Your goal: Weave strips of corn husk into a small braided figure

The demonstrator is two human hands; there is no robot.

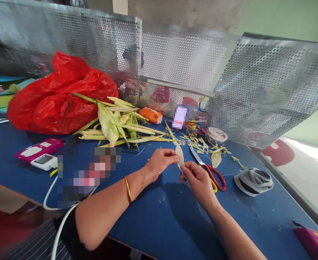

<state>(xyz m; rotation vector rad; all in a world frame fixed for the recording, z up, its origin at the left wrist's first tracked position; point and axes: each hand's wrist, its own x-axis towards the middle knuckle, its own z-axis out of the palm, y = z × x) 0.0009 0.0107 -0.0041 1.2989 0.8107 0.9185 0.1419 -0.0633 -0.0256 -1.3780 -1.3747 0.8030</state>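
Observation:
Between my two hands is a pale, pointed piece of corn husk [179,156], held upright above the blue table. My left hand [162,162] pinches its left edge between thumb and fingers. Lower down, my right hand [196,177] grips its bottom end, fingers curled. Just behind my right hand lie scissors [215,177] with red and yellow handles, their blades pointing away from me. Another cut husk piece [216,159] rests right of the blades. Beyond my hands, thin husk scraps [199,142] are scattered. A heap of green and pale corn husks [108,124] lies to the left.
A red plastic bag [66,97] bulges at the back left. Perforated metal panels [175,54] border the table's far side. An orange packet [151,115], a white spool [217,134] and a coil of clear cord [253,182] stand around. A white cable [56,238] runs beside my left arm.

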